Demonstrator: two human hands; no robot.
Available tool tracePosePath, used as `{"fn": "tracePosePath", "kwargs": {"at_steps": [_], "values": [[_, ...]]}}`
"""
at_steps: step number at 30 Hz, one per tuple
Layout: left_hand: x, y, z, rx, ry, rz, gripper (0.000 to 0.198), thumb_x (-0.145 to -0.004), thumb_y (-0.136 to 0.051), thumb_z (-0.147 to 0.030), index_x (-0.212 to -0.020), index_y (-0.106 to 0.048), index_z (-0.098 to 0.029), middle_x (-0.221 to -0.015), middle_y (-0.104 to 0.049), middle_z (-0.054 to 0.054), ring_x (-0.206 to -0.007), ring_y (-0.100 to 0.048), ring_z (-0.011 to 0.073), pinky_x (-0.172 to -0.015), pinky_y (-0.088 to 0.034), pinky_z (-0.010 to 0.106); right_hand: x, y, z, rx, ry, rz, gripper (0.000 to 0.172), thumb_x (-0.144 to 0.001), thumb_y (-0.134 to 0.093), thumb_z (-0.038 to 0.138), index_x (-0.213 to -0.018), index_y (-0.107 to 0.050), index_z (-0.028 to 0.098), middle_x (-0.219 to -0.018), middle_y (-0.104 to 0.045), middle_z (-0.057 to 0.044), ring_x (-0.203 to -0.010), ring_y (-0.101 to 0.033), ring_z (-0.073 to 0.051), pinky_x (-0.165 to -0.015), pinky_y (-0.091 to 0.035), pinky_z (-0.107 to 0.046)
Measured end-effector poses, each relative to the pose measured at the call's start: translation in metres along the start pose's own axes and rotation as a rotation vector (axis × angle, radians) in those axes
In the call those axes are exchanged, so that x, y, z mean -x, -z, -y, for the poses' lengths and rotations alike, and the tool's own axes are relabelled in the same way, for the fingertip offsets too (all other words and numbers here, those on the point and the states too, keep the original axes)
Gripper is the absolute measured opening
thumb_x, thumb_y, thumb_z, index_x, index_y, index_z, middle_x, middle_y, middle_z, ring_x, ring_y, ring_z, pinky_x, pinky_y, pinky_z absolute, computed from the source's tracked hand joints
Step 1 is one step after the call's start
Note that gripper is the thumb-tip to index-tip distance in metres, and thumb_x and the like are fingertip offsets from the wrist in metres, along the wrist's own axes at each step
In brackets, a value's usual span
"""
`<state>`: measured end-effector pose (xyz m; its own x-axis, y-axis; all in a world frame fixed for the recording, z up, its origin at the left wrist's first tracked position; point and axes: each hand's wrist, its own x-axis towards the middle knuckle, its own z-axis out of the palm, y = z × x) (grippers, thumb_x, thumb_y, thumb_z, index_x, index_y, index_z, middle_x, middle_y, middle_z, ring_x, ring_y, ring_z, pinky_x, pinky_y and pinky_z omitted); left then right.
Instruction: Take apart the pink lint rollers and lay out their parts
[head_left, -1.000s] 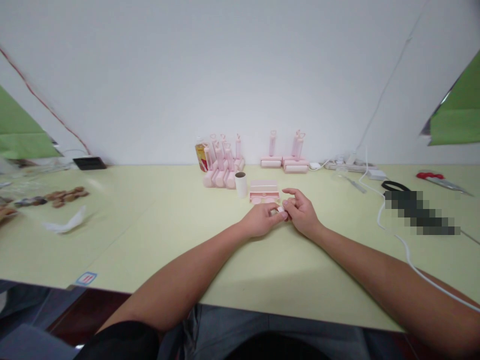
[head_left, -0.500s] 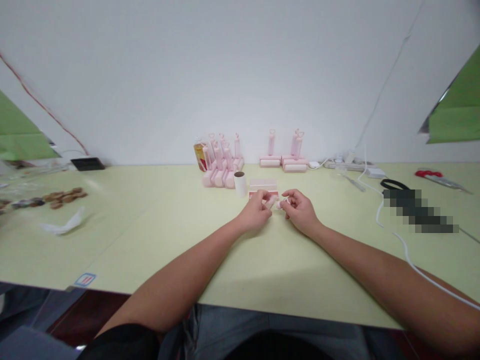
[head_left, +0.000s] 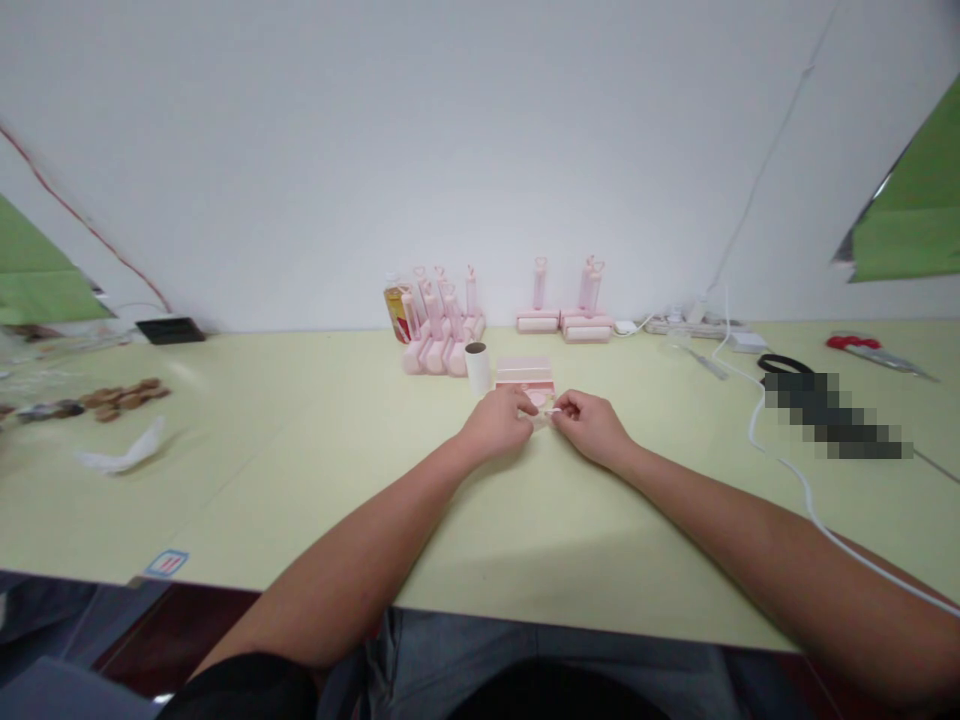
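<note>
Behind the pale yellow-green table [head_left: 600, 560] there stands a plain whitish wall [head_left: 480, 140] in soft light; a reddish cord [head_left: 90, 215] runs down it on the left, and a thin white cable [head_left: 772, 150] on the right. One green cloth [head_left: 37, 265] hangs at the left edge, another green cloth [head_left: 907, 215] at the right. Below the table one can see a dark red floor [head_left: 180, 625].
</note>
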<state>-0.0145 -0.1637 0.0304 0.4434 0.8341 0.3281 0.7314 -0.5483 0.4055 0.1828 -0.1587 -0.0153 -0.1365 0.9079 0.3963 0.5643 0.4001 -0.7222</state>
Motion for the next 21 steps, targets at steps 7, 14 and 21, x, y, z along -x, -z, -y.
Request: {"fn": "tracePosePath", "kwargs": {"at_steps": [7, 14, 21], "values": [[-0.003, 0.010, -0.001, 0.074, 0.073, -0.095, 0.033, -0.068, -0.063, -0.016, -0.100, -0.071, -0.018, -0.104, -0.066, 0.006, -0.089, -0.063, 0.0185, -0.084, -0.053, 0.032, 0.002, 0.002, 0.006, 0.064, 0.017, 0.074, 0.012, -0.081, -0.060, 0.029, -0.081, -0.068, 0.020, -0.073, -0.067, 0.000, -0.067, -0.058, -0.014, -0.062, -0.037, -0.025], [-0.006, 0.015, -0.002, 0.098, 0.067, -0.247, 0.035, -0.066, -0.061, -0.010, -0.100, -0.067, -0.018, -0.101, -0.060, 0.005, -0.089, -0.061, 0.0170, -0.082, -0.053, 0.030, 0.003, 0.001, 0.003, 0.050, 0.013, 0.090, 0.014, -0.081, -0.060, 0.028, -0.089, -0.068, 0.020, -0.074, -0.068, 0.000, -0.067, -0.059, -0.014, -0.062, -0.038, -0.024], [-0.005, 0.021, -0.007, 0.087, 0.022, -0.313, 0.037, -0.069, -0.059, -0.008, -0.105, -0.060, -0.017, -0.103, -0.063, 0.005, -0.096, -0.060, 0.0177, -0.089, -0.050, 0.032, 0.002, 0.001, 0.003, 0.051, 0.013, 0.111, 0.015, -0.082, -0.058, 0.026, -0.089, -0.069, 0.020, -0.074, -0.069, -0.001, -0.065, -0.059, -0.014, -0.061, -0.038, -0.024]]}}
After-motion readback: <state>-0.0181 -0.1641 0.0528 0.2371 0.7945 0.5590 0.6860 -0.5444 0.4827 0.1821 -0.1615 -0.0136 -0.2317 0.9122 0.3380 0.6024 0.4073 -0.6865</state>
